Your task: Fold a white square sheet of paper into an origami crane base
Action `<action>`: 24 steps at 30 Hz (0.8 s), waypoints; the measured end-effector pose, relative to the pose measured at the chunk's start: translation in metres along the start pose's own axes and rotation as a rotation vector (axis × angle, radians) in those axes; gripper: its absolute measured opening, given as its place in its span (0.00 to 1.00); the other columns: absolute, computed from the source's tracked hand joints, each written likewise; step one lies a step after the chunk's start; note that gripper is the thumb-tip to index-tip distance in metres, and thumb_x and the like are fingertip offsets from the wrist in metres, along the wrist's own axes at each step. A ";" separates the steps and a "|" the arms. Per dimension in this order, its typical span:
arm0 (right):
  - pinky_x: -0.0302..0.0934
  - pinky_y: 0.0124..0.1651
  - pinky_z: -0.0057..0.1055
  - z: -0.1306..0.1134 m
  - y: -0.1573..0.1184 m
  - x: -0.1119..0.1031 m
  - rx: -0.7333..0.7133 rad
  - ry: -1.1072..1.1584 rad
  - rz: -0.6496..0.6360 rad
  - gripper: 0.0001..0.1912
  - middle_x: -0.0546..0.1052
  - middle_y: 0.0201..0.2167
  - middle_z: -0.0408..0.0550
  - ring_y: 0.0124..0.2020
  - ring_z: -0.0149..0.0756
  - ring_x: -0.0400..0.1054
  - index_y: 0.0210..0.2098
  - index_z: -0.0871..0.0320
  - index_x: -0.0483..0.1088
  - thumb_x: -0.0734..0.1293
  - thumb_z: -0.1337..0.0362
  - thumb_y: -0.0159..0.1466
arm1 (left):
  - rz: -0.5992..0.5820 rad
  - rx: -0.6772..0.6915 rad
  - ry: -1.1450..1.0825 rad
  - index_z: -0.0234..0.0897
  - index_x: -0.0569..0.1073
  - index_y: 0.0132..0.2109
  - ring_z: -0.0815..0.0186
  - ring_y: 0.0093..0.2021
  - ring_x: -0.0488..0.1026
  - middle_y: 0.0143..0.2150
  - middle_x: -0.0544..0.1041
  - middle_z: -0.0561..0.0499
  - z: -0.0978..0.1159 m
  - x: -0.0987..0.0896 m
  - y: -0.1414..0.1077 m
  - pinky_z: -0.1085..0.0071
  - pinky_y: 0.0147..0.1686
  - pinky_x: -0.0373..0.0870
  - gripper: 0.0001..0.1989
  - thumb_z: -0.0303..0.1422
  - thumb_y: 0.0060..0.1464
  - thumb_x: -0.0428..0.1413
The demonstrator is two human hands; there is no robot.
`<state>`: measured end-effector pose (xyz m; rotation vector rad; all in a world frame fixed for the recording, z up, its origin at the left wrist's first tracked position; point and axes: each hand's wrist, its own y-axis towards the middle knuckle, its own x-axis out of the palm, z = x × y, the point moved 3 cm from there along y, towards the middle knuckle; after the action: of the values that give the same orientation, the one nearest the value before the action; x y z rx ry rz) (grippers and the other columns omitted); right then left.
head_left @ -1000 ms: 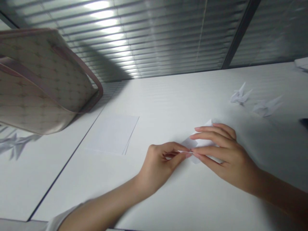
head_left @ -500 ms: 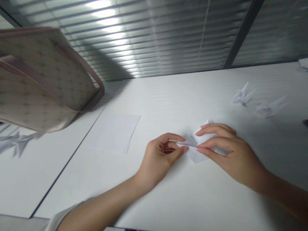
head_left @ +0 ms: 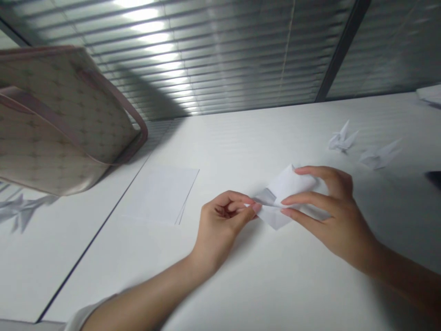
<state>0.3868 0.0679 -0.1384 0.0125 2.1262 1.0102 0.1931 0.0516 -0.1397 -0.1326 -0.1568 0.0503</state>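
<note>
Pinching folded white paper [head_left: 280, 197] at centre right of frame: left hand [head_left: 220, 225] grips its left corner between thumb and fingers; right hand [head_left: 332, 216] holds the opposite side, fingers spread, over the white tabletop [head_left: 275, 285]. Paper cranes [head_left: 342, 139] lie upper right; loose sheets [head_left: 160, 195] lie left of centre.

From where I sit, a white table [head_left: 292, 294] fills the lower view — behind it, slatted window blinds [head_left: 223, 59] run along the far edge, split by a dark window frame [head_left: 342, 46]. A bright band of light [head_left: 148, 27] glares across the slats above the table.
</note>
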 end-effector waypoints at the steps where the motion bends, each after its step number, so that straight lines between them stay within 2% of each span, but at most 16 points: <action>1: 0.56 0.49 0.47 0.000 0.000 -0.001 -0.020 -0.025 0.024 0.02 0.68 0.45 0.50 0.48 0.49 0.61 0.31 0.50 0.76 0.72 0.63 0.57 | 0.005 0.015 0.011 0.34 0.75 0.29 0.72 0.27 0.75 0.23 0.78 0.54 0.000 -0.001 0.000 0.79 0.32 0.72 0.05 0.26 0.46 0.65; 3: 0.57 0.44 0.45 -0.001 0.000 -0.002 -0.060 -0.047 0.056 0.03 0.66 0.39 0.49 0.42 0.45 0.61 0.31 0.50 0.76 0.72 0.65 0.57 | 0.013 0.068 0.077 0.35 0.76 0.28 0.72 0.27 0.75 0.24 0.79 0.55 0.001 -0.002 -0.002 0.81 0.30 0.71 0.05 0.26 0.47 0.65; 5: 0.56 0.40 0.42 -0.003 -0.001 -0.003 -0.100 -0.046 0.066 0.05 0.65 0.35 0.47 0.38 0.42 0.60 0.31 0.49 0.76 0.72 0.67 0.57 | 0.000 0.148 0.200 0.37 0.78 0.31 0.72 0.30 0.76 0.29 0.81 0.55 0.002 -0.002 -0.004 0.82 0.31 0.71 0.04 0.25 0.46 0.65; 8: 0.54 0.39 0.41 -0.005 -0.002 -0.004 -0.157 -0.055 0.061 0.08 0.66 0.33 0.46 0.36 0.41 0.59 0.33 0.48 0.75 0.73 0.69 0.56 | -0.077 0.305 0.433 0.40 0.81 0.38 0.70 0.35 0.79 0.37 0.82 0.54 0.003 0.000 -0.008 0.81 0.36 0.73 0.10 0.25 0.47 0.65; 10: 0.53 0.40 0.42 -0.007 -0.002 -0.005 -0.172 -0.080 0.037 0.10 0.68 0.33 0.46 0.36 0.41 0.60 0.38 0.48 0.74 0.73 0.67 0.56 | -0.104 0.419 0.539 0.41 0.81 0.39 0.69 0.35 0.79 0.37 0.83 0.55 0.004 0.001 -0.010 0.80 0.37 0.73 0.10 0.24 0.49 0.64; 12: 0.54 0.41 0.42 -0.006 -0.001 -0.005 -0.152 -0.106 0.014 0.14 0.69 0.34 0.47 0.37 0.42 0.62 0.43 0.51 0.72 0.73 0.64 0.57 | -0.080 0.510 0.580 0.41 0.82 0.37 0.69 0.34 0.79 0.35 0.83 0.55 0.006 0.001 -0.011 0.81 0.37 0.74 0.09 0.23 0.49 0.63; 15: 0.57 0.42 0.43 -0.002 0.002 -0.007 -0.065 -0.097 0.009 0.20 0.70 0.33 0.47 0.36 0.41 0.65 0.48 0.54 0.67 0.73 0.62 0.57 | -0.014 0.568 0.577 0.41 0.82 0.36 0.68 0.34 0.80 0.35 0.83 0.55 0.008 0.000 -0.012 0.80 0.38 0.75 0.10 0.21 0.48 0.64; 17: 0.60 0.43 0.42 0.002 0.002 -0.006 0.026 -0.010 0.012 0.23 0.70 0.34 0.47 0.37 0.41 0.67 0.50 0.53 0.64 0.72 0.62 0.57 | 0.011 0.577 0.568 0.41 0.82 0.36 0.68 0.34 0.80 0.35 0.83 0.55 0.009 0.000 -0.012 0.79 0.38 0.75 0.10 0.21 0.47 0.64; 21: 0.66 0.47 0.40 0.006 -0.002 0.004 0.269 0.363 -0.001 0.31 0.71 0.45 0.49 0.45 0.42 0.69 0.55 0.51 0.59 0.73 0.60 0.55 | 0.016 0.583 0.593 0.40 0.81 0.35 0.68 0.32 0.80 0.33 0.83 0.55 0.008 0.001 -0.013 0.79 0.37 0.76 0.09 0.22 0.47 0.64; 24: 0.68 0.46 0.38 0.004 -0.007 0.013 0.481 0.607 -0.064 0.25 0.73 0.48 0.49 0.45 0.40 0.70 0.51 0.51 0.62 0.72 0.58 0.57 | -0.018 0.640 0.620 0.38 0.81 0.37 0.69 0.35 0.80 0.37 0.83 0.53 0.005 0.002 -0.015 0.80 0.39 0.75 0.09 0.21 0.49 0.63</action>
<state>0.3824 0.0697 -0.1533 -0.1424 2.8602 0.4697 0.1953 0.0373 -0.1326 0.4922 0.4785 0.0379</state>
